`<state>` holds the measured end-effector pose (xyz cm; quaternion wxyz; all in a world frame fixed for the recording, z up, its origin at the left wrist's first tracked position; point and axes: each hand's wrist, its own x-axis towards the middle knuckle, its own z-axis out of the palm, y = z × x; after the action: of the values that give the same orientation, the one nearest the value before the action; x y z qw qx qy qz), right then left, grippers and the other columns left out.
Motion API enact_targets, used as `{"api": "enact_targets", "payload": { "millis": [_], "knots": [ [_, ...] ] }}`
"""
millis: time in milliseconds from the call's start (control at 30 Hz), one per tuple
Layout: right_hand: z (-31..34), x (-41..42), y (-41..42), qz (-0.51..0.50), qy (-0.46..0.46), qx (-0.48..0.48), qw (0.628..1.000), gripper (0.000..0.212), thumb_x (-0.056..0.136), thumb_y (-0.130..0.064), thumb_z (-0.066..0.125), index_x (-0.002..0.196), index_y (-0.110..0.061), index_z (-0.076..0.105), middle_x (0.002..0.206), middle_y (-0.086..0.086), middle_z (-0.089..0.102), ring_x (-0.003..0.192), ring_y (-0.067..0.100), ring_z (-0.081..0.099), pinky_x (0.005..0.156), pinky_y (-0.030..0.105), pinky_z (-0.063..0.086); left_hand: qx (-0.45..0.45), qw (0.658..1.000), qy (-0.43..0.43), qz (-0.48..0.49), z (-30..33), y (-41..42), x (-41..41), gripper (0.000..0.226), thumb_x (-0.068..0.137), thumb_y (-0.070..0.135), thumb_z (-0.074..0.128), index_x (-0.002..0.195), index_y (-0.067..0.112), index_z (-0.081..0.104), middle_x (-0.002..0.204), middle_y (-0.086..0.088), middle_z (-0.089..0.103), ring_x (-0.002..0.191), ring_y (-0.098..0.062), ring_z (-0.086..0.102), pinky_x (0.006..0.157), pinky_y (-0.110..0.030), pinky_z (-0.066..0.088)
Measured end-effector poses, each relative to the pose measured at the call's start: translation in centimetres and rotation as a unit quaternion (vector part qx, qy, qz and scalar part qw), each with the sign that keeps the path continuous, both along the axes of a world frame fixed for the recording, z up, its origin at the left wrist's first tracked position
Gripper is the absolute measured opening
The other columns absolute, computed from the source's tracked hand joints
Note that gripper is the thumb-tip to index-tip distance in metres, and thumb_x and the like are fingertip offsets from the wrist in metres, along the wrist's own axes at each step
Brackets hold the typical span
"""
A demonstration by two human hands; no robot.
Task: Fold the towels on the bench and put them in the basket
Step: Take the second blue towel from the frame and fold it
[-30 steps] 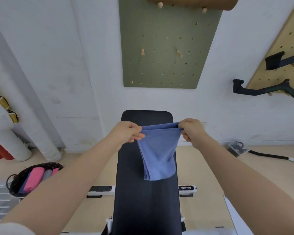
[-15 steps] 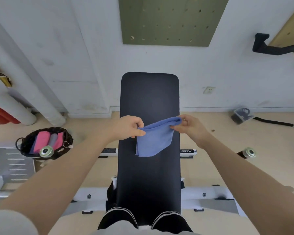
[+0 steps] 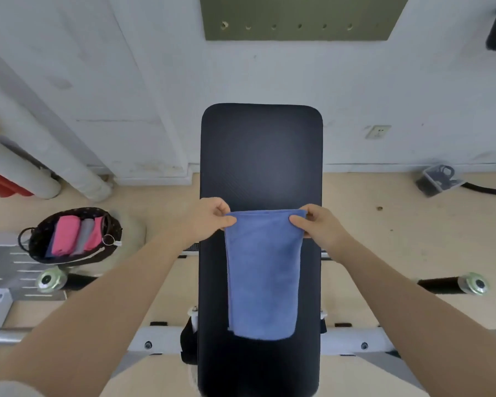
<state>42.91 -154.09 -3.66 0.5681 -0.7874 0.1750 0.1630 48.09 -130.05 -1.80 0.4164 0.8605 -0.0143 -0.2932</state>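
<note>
A blue towel [image 3: 262,276], folded into a long strip, lies lengthwise on the black padded bench [image 3: 261,156]. My left hand [image 3: 209,217] pinches its far left corner. My right hand [image 3: 317,223] pinches its far right corner. The towel's near end reaches down toward me on the bench pad. A dark round basket [image 3: 40,245] stands on the floor to the left, holding folded pink and grey towels [image 3: 75,234].
The bench's white metal frame [image 3: 161,338] crosses below. Roller pads with silver end caps [image 3: 474,283] stick out on both sides. White pipes [image 3: 78,173] and a red object stand at left by the wall. A clear box [image 3: 438,180] sits on the floor at right.
The towel was held up in the air, then lowered; now it lies stretched out flat along the bench with both hands still on its far corners. My view has tilted downward.
</note>
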Motion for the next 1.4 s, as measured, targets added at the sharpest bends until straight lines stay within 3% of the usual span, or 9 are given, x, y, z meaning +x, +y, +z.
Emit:
{"api": "enact_targets", "payload": {
  "millis": [100, 200, 333, 433, 500, 600, 833, 1167, 1400],
  "knots": [
    [-3.2, 3.3, -0.3, 0.002, -0.016, -0.123, 0.992, 0.01, 0.088, -0.017, 0.058, 0.078, -0.017, 0.055, 0.071, -0.002, 0.054, 0.068, 0.015, 0.048, 0.06, 0.024, 0.039, 0.07, 0.995, -0.064, 0.009, -3.5, -1.1, 3.0, 0.007, 0.087, 0.02, 0.061, 0.084, 0.014, 0.057, 0.074, 0.007, 0.054, 0.071, -0.013, 0.049, 0.06, -0.02, 0.038],
    [-4.6, 6.7, -0.5, -0.018, -0.054, -0.189, 0.98, 0.008, 0.088, -0.021, 0.057, 0.089, -0.014, 0.06, 0.079, 0.001, 0.061, 0.072, 0.019, 0.055, 0.069, 0.03, 0.044, 0.09, 0.988, -0.125, 0.032, -5.5, -2.6, 6.3, 0.008, 0.087, 0.022, 0.061, 0.083, 0.016, 0.056, 0.074, 0.008, 0.051, 0.077, -0.017, 0.052, 0.067, -0.025, 0.04],
    [-5.6, 10.9, -0.4, -0.086, -0.077, -0.133, 0.984, 0.005, 0.089, -0.02, 0.055, 0.09, -0.014, 0.054, 0.075, 0.002, 0.063, 0.055, 0.015, 0.062, 0.073, 0.037, 0.055, 0.059, 0.971, -0.2, 0.114, -6.4, -4.0, 9.8, 0.007, 0.087, 0.021, 0.06, 0.086, 0.016, 0.056, 0.073, 0.005, 0.054, 0.077, -0.025, 0.061, 0.077, -0.037, 0.053],
    [-5.9, 12.3, 0.4, -0.139, -0.144, -0.104, 0.974, 0.014, 0.092, -0.014, 0.051, 0.106, -0.013, 0.05, 0.11, 0.007, 0.06, 0.073, 0.017, 0.064, 0.085, 0.034, 0.053, 0.067, 0.938, -0.316, 0.124, -7.2, -4.6, 10.6, 0.031, 0.087, 0.009, 0.057, 0.117, 0.008, 0.05, 0.108, -0.006, 0.055, 0.094, -0.031, 0.058, 0.085, -0.041, 0.047],
    [-6.4, 11.3, 1.1, -0.105, -0.225, -0.204, 0.947, 0.032, 0.094, -0.01, 0.046, 0.125, -0.011, 0.045, 0.134, 0.005, 0.045, 0.099, 0.017, 0.057, 0.092, 0.024, 0.043, 0.163, 0.866, -0.472, 0.033, -8.7, -4.6, 9.9, 0.044, 0.081, 0.004, 0.058, 0.124, 0.006, 0.047, 0.128, -0.011, 0.048, 0.11, -0.03, 0.049, 0.09, -0.039, 0.039],
    [-9.1, 8.9, 2.3, 0.036, -0.377, -0.412, 0.829, 0.042, 0.09, -0.004, 0.043, 0.132, -0.002, 0.041, 0.144, 0.016, 0.037, 0.126, 0.028, 0.039, 0.105, 0.036, 0.032, 0.225, 0.736, -0.599, -0.22, -11.8, -4.9, 8.4, 0.044, 0.079, 0.012, 0.053, 0.123, 0.006, 0.054, 0.132, -0.011, 0.055, 0.122, -0.026, 0.051, 0.098, -0.036, 0.031],
    [-15.0, 7.7, 2.1, 0.209, -0.319, -0.543, 0.748, 0.073, 0.092, -0.055, 0.03, 0.145, -0.005, 0.025, 0.152, 0.014, 0.027, 0.14, 0.023, 0.017, 0.116, 0.039, 0.005, 0.245, 0.77, -0.498, -0.316, -14.4, -4.3, 8.4, 0.083, 0.085, 0.054, 0.038, 0.144, 0.0, 0.021, 0.153, -0.015, 0.023, 0.142, -0.025, 0.021, 0.116, -0.034, 0.01],
    [-18.7, -2.6, -1.5, 0.289, -0.222, -0.559, 0.745, 0.108, 0.068, -0.078, 0.034, 0.149, -0.018, -0.005, 0.154, 0.016, 0.011, 0.142, 0.031, 0.011, 0.114, 0.047, 0.004, 0.311, 0.792, -0.406, -0.334, -13.3, -4.9, 8.0, 0.131, 0.059, 0.084, 0.049, 0.146, 0.01, -0.015, 0.156, -0.007, -0.016, 0.144, -0.021, -0.014, 0.116, -0.033, -0.012],
    [-17.9, -7.3, -1.9, 0.315, -0.198, -0.576, 0.728, 0.092, 0.074, -0.075, 0.042, 0.145, -0.018, 0.032, 0.15, 0.016, 0.032, 0.135, 0.033, 0.038, 0.108, 0.051, 0.03, 0.349, 0.803, -0.408, -0.26, -12.0, -5.5, 5.0, 0.116, 0.069, 0.06, 0.068, 0.149, 0.009, 0.001, 0.157, -0.017, -0.002, 0.145, -0.032, 0.003, 0.115, -0.038, -0.002]
  ]
}}
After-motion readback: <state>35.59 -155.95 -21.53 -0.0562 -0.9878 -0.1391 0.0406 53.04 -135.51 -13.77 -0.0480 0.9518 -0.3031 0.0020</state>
